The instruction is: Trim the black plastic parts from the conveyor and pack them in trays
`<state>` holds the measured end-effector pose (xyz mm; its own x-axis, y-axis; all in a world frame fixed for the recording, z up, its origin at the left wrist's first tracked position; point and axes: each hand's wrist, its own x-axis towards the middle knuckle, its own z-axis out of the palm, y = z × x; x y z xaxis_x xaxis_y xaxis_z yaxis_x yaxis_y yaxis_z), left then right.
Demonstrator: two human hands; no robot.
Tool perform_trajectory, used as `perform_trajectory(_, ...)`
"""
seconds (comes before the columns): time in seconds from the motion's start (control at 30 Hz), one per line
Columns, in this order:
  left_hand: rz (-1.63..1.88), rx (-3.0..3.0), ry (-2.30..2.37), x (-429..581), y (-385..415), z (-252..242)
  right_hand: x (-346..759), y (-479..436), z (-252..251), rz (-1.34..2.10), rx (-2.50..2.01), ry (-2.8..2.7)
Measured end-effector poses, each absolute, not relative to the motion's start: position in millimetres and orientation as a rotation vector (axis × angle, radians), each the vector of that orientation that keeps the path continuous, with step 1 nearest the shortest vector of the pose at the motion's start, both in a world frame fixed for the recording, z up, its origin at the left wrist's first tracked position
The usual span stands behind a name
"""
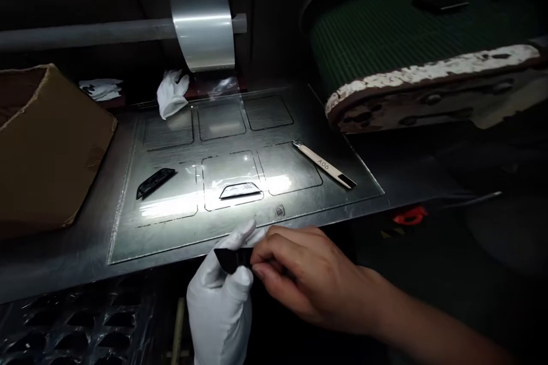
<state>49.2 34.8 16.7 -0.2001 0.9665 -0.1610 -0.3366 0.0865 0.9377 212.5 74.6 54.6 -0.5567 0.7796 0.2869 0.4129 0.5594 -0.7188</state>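
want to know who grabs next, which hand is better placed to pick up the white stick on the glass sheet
Probably the right hand. The white stick lies right of centre on the glass sheet, on that hand's side. The left hand, gloved, grips the small black part.

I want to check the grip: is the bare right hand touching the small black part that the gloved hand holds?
Touching. The head view shows the right hand fingertips pinching the small black part.
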Motion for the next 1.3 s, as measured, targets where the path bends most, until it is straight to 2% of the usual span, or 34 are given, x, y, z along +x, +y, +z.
perform_trajectory(0.17,1.358,0.698,1.159,37,54,35,212,115,77,0.740,-0.840,-2.249)
perform_trajectory(0.37,1.746,0.769,1.345,13,101,58,209,205,87,0.141,-1.054,-2.689)
perform_trajectory(0.47,1.750,0.696,1.466,6,112,58,198,235,75,0.024,-1.053,-2.880)
perform_trajectory(0.6,1.652,0.773,1.578,-4,109,53,204,232,74,0.111,-1.156,-2.883)
perform_trajectory(0.73,1.385,0.921,1.738,-13,107,51,257,192,80,0.274,-1.368,-2.598)
perform_trajectory(0.9,1.425,0.970,1.720,-3,107,60,328,146,44,-0.028,-1.729,-2.316)
perform_trajectory(1.03,1.457,1.111,1.768,5,104,72,339,137,23,0.125,-1.774,-2.177)
perform_trajectory(1.17,1.380,1.536,1.962,-7,118,77,328,141,37,0.173,-1.732,-2.113)
perform_trajectory(1.3,1.034,2.250,1.776,-27,153,66,302,151,58,0.432,-1.591,-2.142)
